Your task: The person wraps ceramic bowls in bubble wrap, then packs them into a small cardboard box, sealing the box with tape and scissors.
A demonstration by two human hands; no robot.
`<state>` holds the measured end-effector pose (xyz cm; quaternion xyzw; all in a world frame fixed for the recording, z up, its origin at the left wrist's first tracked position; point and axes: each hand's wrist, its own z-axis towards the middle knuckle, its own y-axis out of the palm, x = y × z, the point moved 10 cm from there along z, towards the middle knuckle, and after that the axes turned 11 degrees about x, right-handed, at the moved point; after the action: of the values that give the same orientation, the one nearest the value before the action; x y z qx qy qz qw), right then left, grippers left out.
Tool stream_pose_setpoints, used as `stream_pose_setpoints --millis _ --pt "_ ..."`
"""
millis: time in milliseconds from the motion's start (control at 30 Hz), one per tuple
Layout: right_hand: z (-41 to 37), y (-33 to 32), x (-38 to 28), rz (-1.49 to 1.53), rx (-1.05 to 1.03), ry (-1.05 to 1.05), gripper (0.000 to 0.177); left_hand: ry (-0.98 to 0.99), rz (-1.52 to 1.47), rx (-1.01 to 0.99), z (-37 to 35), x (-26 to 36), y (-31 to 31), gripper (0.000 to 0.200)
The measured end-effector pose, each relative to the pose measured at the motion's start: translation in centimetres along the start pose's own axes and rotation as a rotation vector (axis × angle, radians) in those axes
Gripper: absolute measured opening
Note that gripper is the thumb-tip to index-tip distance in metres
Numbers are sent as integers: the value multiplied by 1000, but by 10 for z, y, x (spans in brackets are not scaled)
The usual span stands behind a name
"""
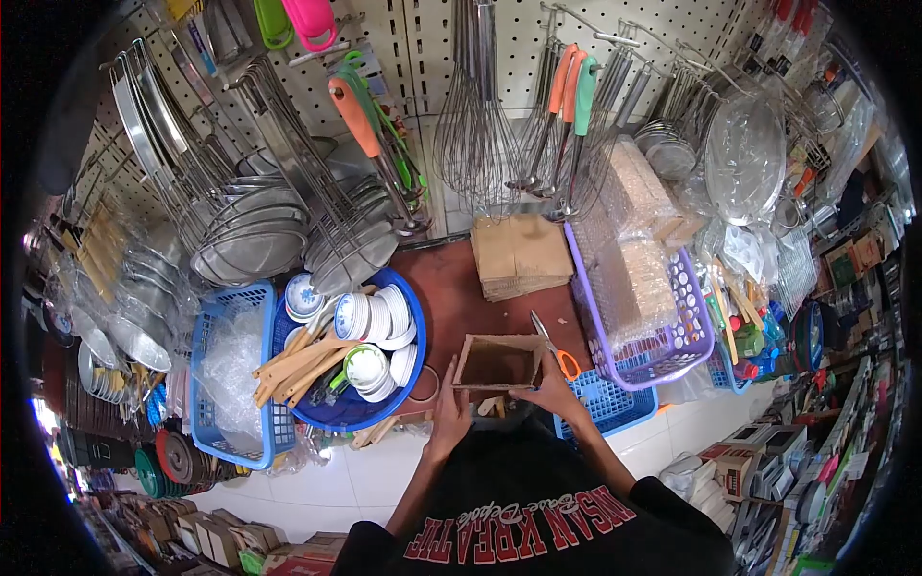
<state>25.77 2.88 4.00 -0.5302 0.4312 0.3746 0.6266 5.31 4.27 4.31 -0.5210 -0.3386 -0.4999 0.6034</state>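
Note:
An opened cardboard box [498,362] stands at the near edge of the red-brown table, its dark inside facing up. My left hand [449,408] presses against the box's left side. At its right side, my right hand [554,389] grips the near corner. Orange-handled scissors [567,362] lie just right of the box, blades pointing away. Behind it is a stack of flattened brown cardboard [520,256]. A blue round basin [338,420] on the left holds small white bowls [366,368] and wooden spatulas [303,367].
A purple basket [701,331] with bubble-wrapped packages stands right, above a blue basket [615,398]. Another blue basket [202,384] with clear plastic wrap stands left. Strainers [252,252], whisks [480,144] and ladles [576,134] hang from the pegboard behind.

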Motion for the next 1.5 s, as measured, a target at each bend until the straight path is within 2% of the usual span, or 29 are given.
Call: stream_pose_setpoints --millis 67,167,367,500,567,633,700,867,967,1100,1233,1300,1400,1500 --pt "2 3 19 44 -27 13 108 14 37 -32 -1 7 1 59" --pt "7 4 -4 -114 -112 58 110 43 85 -91 -5 7 9 62" --pt "6 9 7 -116 -77 44 106 81 167 -89 -6 4 16 62" --pt "3 7 -6 -163 -33 -52 96 62 138 -73 1 14 10 60" --pt "1 14 7 -236 -60 -161 89 -74 81 -123 -1 -3 12 59" --pt "2 13 -5 -194 -54 -161 87 -92 84 -140 1 -6 10 57" --pt "4 12 -9 -154 -64 -140 86 2 147 -130 3 2 6 55" --pt "8 13 -2 15 -99 -102 79 -26 122 -109 2 1 3 49" --pt "7 11 -10 9 -111 -53 77 11 117 -62 4 7 0 43" --pt "8 9 -1 -6 -112 -87 66 81 101 -19 11 6 -2 36" --pt "6 8 7 11 -99 -46 58 42 93 -19 12 3 0 33" --pt "6 8 9 16 -86 -10 56 73 118 -6 16 9 -3 33" --pt "7 8 12 52 -72 39 53 136 124 46 22 16 -9 45" --pt "8 10 13 120 -53 68 53 74 107 73 30 25 -13 58"
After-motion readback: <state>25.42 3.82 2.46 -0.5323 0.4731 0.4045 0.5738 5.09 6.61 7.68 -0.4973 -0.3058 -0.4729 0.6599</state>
